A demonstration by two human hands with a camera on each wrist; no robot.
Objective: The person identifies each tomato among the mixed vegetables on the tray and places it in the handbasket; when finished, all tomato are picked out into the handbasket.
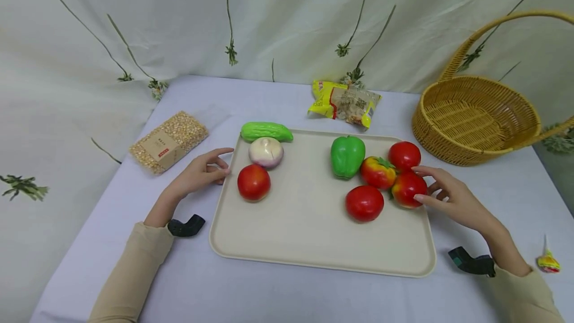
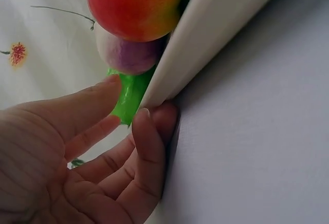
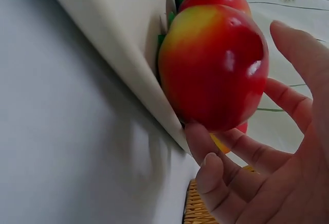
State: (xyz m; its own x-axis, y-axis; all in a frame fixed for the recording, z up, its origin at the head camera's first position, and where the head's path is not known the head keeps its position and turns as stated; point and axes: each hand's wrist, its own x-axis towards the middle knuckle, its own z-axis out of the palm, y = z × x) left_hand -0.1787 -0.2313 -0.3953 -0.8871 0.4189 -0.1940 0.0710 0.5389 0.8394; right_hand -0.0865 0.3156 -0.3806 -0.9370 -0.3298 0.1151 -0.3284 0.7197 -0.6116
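At the left rim of a beige tray (image 1: 305, 243), my left hand (image 1: 197, 173) has its fingertips against the outer side, the thumb raised apart from them. Nearest to it on the tray are a red tomato (image 1: 253, 183), a white-and-purple turnip-like vegetable (image 1: 268, 151) and a green bumpy gourd (image 1: 266, 131). Across the tray, my right hand (image 1: 455, 199) spreads loosely around a red-yellow tomato (image 3: 213, 67) at the right rim. Its thumb stands off that tomato in the right wrist view, while fingertips are right at the lower side.
More tomatoes (image 1: 364, 204) and a green bell pepper (image 1: 347, 156) lie beside the right-hand tomato. A wicker basket (image 1: 477, 148) stands back right, a yellow snack packet (image 1: 345, 103) behind the tray. A bag of corn kernels (image 1: 169, 141) lies left, a lollipop (image 1: 548, 262) far right.
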